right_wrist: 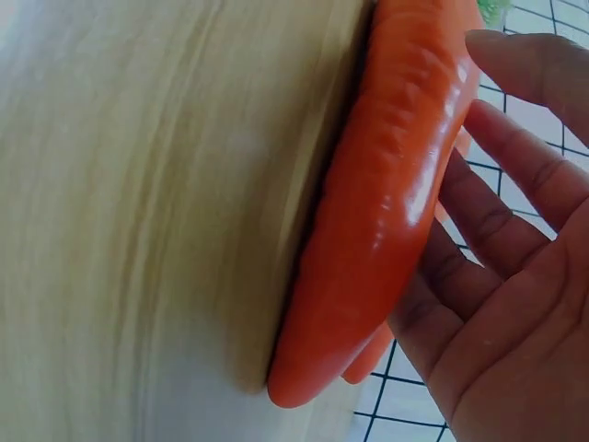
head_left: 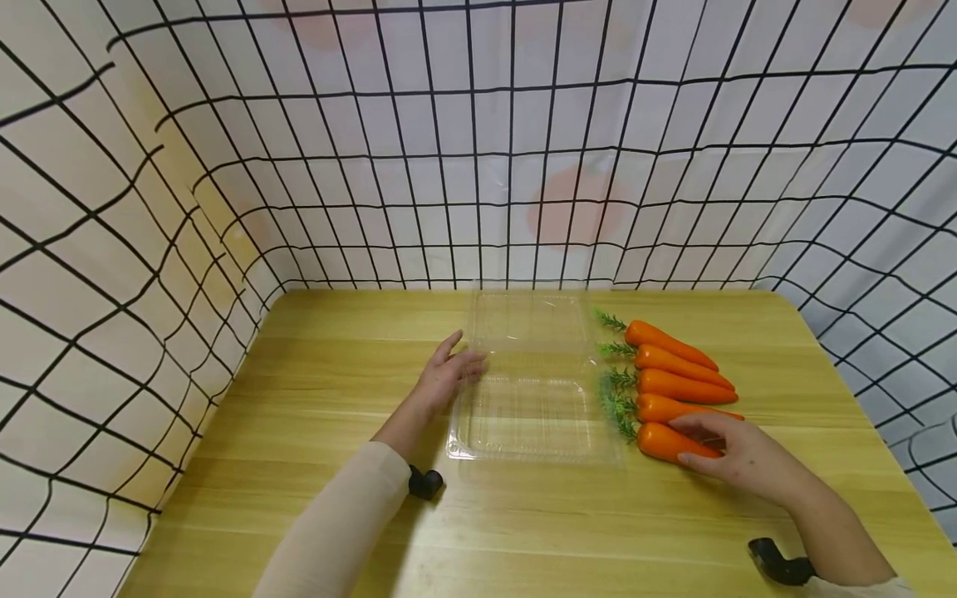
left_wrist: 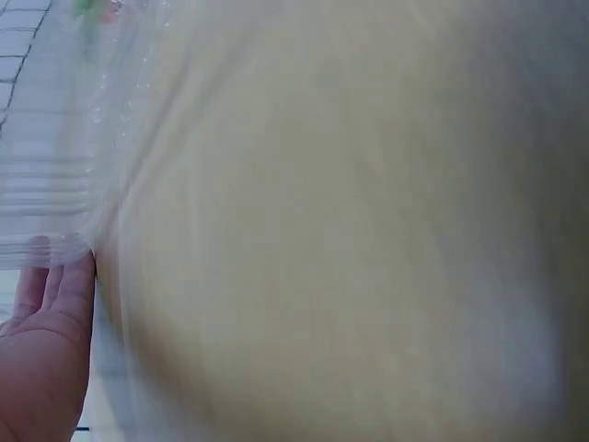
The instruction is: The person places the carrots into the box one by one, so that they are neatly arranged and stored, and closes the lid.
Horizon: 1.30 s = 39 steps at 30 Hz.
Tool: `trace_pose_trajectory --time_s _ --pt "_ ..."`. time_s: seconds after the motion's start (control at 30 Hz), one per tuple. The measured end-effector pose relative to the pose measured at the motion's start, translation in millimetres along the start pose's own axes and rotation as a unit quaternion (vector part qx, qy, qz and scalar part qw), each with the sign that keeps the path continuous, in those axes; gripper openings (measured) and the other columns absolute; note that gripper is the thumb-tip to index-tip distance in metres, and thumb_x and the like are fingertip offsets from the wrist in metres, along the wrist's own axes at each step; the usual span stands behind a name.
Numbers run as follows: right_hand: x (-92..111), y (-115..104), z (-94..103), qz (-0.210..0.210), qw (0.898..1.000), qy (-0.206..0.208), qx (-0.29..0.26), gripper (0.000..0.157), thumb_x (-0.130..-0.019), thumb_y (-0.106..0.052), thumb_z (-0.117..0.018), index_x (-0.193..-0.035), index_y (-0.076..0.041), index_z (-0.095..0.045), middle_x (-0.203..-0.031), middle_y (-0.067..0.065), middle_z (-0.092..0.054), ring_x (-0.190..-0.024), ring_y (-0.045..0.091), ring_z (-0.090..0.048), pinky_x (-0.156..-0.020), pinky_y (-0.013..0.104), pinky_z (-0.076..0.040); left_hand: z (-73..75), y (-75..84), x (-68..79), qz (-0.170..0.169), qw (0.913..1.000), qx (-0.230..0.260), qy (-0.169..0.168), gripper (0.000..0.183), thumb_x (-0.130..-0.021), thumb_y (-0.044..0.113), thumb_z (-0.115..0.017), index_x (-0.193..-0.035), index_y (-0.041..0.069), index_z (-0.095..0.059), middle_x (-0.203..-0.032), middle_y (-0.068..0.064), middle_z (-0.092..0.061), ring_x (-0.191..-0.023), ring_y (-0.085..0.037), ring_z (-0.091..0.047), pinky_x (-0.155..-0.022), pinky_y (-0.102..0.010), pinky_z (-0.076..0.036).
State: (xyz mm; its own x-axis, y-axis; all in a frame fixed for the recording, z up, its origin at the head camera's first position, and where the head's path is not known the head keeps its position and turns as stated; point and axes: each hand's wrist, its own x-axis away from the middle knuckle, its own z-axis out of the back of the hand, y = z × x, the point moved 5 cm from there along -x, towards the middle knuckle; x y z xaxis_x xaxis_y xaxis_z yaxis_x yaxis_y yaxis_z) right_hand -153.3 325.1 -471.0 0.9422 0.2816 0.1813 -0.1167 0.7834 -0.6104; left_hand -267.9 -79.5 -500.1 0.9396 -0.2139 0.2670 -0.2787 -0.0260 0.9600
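A clear plastic clamshell container (head_left: 523, 455) lies opened out flat on the wooden table, its lid half toward the back. My left hand (head_left: 443, 380) touches its left side with extended fingers; in the left wrist view the fingertips meet the ridged clear wall (left_wrist: 46, 198). Right of the container, several orange carrots with green tops lie in a column, tips pointing right. Over the nearest carrot (head_left: 658, 441) is my right hand (head_left: 740, 453), thumb on the near side and fingers on the far side. The right wrist view shows those fingers loosely extended beside the carrot (right_wrist: 377, 212).
The other carrots (head_left: 684, 386) lie close together behind the nearest one. White fabric walls with a black grid (head_left: 493, 183) border the wooden table (head_left: 321, 399) at the back and both sides.
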Motion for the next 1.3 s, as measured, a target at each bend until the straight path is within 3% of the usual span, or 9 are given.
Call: trace_pose_trajectory --time_s 0.23,0.4,0.57,0.77,0.97,1.17,1.23,1.3 --pt "0 1 -3.6 -0.009 0.999 0.001 0.042 0.053 -0.088 -0.048 -0.077 -0.132 -0.02 -0.066 -0.132 0.008 -0.068 -0.12 0.031 -0.063 -0.091 0.04 -0.054 -3.9 -1.3 -3.3 0.0 0.9987 0.051 -0.002 0.07 -0.105 0.018 -0.051 -0.165 0.016 -0.014 -0.143 -0.02 -0.06 -0.134 -0.034 -0.059 -0.12 -0.046 -0.04" --pt "-1 3 -4.3 -0.011 0.999 0.0 0.051 0.055 -0.088 -0.048 -0.077 -0.133 -0.019 -0.066 -0.135 0.01 -0.067 -0.123 0.034 -0.062 -0.095 0.049 -0.053 -5.7 -2.4 -4.1 -0.005 0.9989 0.046 0.003 0.067 -0.107 0.02 -0.05 -0.165 0.017 -0.016 -0.143 -0.02 -0.06 -0.134 -0.034 -0.059 -0.119 -0.046 -0.04" --pt "-1 3 -3.9 -0.017 0.999 -0.007 0.048 0.057 -0.087 -0.052 -0.076 -0.132 -0.019 -0.066 -0.131 0.007 -0.069 -0.12 0.029 -0.063 -0.093 0.041 -0.054 -6.7 -3.0 -1.2 -0.013 0.999 0.038 0.018 0.064 -0.107 0.023 -0.049 -0.164 0.022 -0.02 -0.144 -0.018 -0.06 -0.132 -0.034 -0.061 -0.118 -0.047 -0.042" --pt "1 1 1.5 -0.008 0.999 0.004 0.05 0.056 -0.088 -0.054 -0.075 -0.133 -0.021 -0.066 -0.128 0.002 -0.07 -0.112 0.016 -0.064 -0.087 0.028 -0.054 -6.2 -4.0 -1.3 -0.042 0.9957 0.073 0.037 0.06 -0.108 0.018 -0.047 -0.164 0.019 -0.022 -0.142 -0.022 -0.061 -0.127 -0.035 -0.063 -0.115 -0.047 -0.046" --pt "7 0 8.8 -0.011 0.998 0.025 0.057 0.056 -0.088 -0.052 -0.075 -0.133 -0.021 -0.066 -0.128 0.007 -0.07 -0.111 0.021 -0.064 -0.083 0.028 -0.054 -5.3 -5.4 -0.8 -0.061 0.9928 0.094 0.044 0.059 -0.108 0.016 -0.046 -0.163 0.018 -0.023 -0.141 -0.022 -0.061 -0.121 -0.029 -0.067 -0.114 -0.048 -0.046" --pt "14 2 16.1 -0.023 0.998 0.035 0.044 0.058 -0.089 -0.051 -0.075 -0.137 -0.021 -0.063 -0.136 0.014 -0.065 -0.123 0.037 -0.059 -0.091 0.042 -0.052 -2.6 -7.6 -1.1 -0.073 0.992 0.096 0.038 0.058 -0.109 0.016 -0.045 -0.163 0.021 -0.025 -0.141 -0.021 -0.061 -0.121 -0.026 -0.068 -0.115 -0.049 -0.045" --pt "16 3 19.0 -0.029 0.998 0.038 0.039 0.058 -0.09 -0.05 -0.075 -0.138 -0.021 -0.062 -0.137 0.016 -0.064 -0.122 0.036 -0.059 -0.09 0.04 -0.051 -1.9 -8.0 -1.3 -0.074 0.9922 0.094 0.036 0.058 -0.109 0.017 -0.045 -0.163 0.022 -0.025 -0.142 -0.02 -0.06 -0.122 -0.026 -0.067 -0.116 -0.049 -0.044" --pt "17 3 22.2 -0.031 0.998 0.044 0.034 0.057 -0.09 -0.048 -0.075 -0.138 -0.021 -0.062 -0.136 0.016 -0.064 -0.12 0.026 -0.059 -0.088 0.033 -0.051 -1.0 -8.7 -1.9 -0.074 0.9921 0.094 0.036 0.057 -0.109 0.017 -0.045 -0.163 0.024 -0.026 -0.143 -0.02 -0.06 -0.123 -0.026 -0.067 -0.116 -0.048 -0.044"
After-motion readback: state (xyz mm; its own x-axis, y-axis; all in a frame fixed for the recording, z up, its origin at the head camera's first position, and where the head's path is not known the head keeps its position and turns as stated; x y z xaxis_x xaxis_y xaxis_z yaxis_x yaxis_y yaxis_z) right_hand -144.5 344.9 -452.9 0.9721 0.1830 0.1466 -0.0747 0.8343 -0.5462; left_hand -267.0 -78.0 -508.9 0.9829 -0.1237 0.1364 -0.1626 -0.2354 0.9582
